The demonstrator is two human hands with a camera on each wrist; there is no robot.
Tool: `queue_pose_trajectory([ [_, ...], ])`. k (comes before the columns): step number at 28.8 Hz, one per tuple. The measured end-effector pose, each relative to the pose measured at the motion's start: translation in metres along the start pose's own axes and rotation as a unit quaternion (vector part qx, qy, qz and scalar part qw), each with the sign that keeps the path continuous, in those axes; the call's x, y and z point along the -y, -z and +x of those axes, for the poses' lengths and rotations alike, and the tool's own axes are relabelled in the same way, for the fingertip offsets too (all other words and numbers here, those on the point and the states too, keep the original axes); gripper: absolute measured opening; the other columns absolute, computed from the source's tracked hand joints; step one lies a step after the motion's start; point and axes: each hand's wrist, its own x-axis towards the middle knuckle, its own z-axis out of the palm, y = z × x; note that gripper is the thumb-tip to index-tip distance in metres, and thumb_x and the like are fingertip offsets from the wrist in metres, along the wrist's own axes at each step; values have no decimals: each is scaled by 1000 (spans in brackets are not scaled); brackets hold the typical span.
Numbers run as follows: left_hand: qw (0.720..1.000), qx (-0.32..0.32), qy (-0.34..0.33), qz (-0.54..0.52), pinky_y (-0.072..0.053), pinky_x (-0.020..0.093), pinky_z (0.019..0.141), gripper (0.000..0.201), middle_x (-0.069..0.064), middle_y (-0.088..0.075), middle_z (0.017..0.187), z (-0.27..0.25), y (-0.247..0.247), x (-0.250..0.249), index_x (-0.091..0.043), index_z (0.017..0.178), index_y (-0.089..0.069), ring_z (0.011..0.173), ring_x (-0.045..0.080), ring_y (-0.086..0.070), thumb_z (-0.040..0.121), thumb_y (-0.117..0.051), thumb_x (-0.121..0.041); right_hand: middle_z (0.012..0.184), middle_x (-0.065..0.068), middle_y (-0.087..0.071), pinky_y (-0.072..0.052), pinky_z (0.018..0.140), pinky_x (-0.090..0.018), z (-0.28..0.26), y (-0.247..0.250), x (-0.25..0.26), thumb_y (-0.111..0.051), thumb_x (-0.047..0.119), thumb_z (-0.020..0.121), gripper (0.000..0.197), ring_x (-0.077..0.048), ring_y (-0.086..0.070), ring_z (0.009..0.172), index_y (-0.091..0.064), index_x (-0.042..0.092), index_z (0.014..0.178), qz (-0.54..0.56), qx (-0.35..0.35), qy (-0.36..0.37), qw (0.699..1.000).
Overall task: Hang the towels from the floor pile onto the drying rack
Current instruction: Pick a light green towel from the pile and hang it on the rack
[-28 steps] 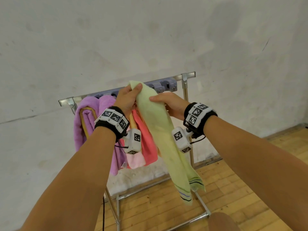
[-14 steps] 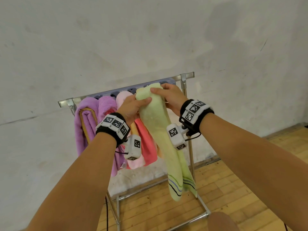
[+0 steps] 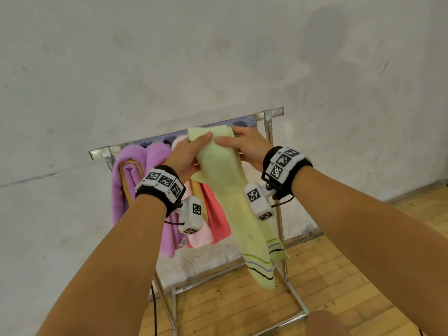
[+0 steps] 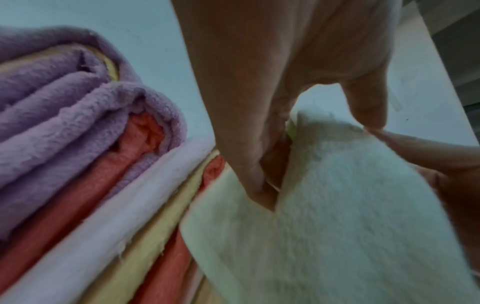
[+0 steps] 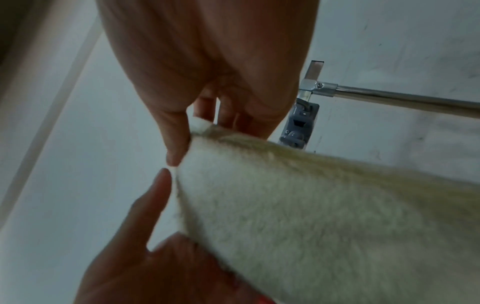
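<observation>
While both the left hand (image 3: pixel 188 154) and the right hand (image 3: pixel 244 146) pinch the green towel (image 3: pixel 225 190) at the rack (image 3: pixel 268 116) bar's right end, purple and pink towels already hang leftward; half a second ago it was lower, not yet draped; floor pile unseen

Pale green towel (image 3: pixel 228 190) with dark stripes; purple towel (image 3: pixel 135 161) beside.

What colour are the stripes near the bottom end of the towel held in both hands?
Green, lilac and black stripes on the pale green terry towel; head view shows them best.
</observation>
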Motion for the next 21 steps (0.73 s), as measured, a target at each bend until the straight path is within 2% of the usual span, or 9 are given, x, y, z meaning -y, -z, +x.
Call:
queue_pose_trajectory([
  [2, 999, 30, 30, 29, -58, 34, 79, 42, 5, -71, 117, -3, -2, 4, -15, 128, -61, 104, 21, -69, 90, -68, -28, 104, -6, -74, -57, 70, -26, 1, -2, 4, -75, 15, 86, 34, -16, -73, 88, -67, 7, 118, 30, -32, 20, 999],
  [5, 998, 48, 31, 38, -58, 31, 72, 41, 5, -72, 114, -1, -1, 5, -12, 129, -59, 100, 19, -70, 89, -68, -15, 109, -7, -73, -57, 73, -29, 3, -4, 9, -73, 20, 87, 35, -19, -72, 93, -66, 9, 119, 11, -49, 23, 998],
  [8, 999, 20, 0, 26, -58, 36, 75, 51, 8, -69, 121, 3, -1, 1, -13, 134, -54, 108, 26, -68, 86, -72, -10, 111, -2, -71, -57, 76, -32, -1, -2, 9, -71, 20, 88, 37, -20, -69, 97, -62, 18, 124, 4, -9, -28, 1000],
  [10, 1000, -11, -20, 8, -59, 35, 71, 54, 10, -68, 121, 6, -1, -1, -11, 134, -52, 103, 27, -70, 84, -74, -8, 110, -2, -70, -56, 80, -34, -4, 1, 8, -68, 15, 88, 34, -20, -68, 98, -62, 19, 121, -22, 28, -59, 998],
  [13, 999, -38, -28, -3, -58, 34, 68, 56, 15, -66, 123, 8, 3, -1, -7, 134, -52, 103, 29, -69, 84, -75, -12, 110, -4, -72, -57, 81, -33, -6, 2, 6, -70, 10, 87, 27, -19, -69, 98, -65, 17, 113, -58, 52, -49, 996],
  [15, 1000, -19, -4, 5, -58, 34, 70, 54, 14, -66, 125, 6, 4, -1, -8, 133, -55, 105, 27, -68, 85, -75, -21, 115, -7, -72, -58, 86, -34, -3, 1, 6, -72, 10, 87, 34, -21, -70, 103, -64, 13, 119, -50, 33, -21, 998],
  [17, 999, 7, 24, 25, -58, 32, 70, 47, 8, -70, 119, 2, 2, -1, -11, 130, -59, 99, 21, -69, 88, -71, -24, 116, -10, -71, -58, 88, -35, 1, 0, 9, -73, 10, 86, 38, -23, -70, 103, -63, 8, 123, -32, -2, 0, 999],
  [19, 999, 23, 33, 36, -58, 31, 69, 48, 8, -69, 118, 2, 1, 0, -13, 132, -57, 97, 21, -69, 86, -72, -18, 116, -12, -71, -57, 88, -38, 7, 0, 10, -74, 12, 86, 39, -26, -69, 103, -63, 6, 122, -29, -39, 7, 999],
  [21, 999, 6, 19, 35, -58, 31, 67, 60, 12, -65, 125, 3, 1, -3, -16, 137, -51, 99, 25, -68, 82, -76, -13, 115, -13, -71, -57, 89, -39, 11, 0, 11, -74, 16, 85, 39, -28, -69, 106, -63, 6, 122, -40, -53, 1, 998],
])
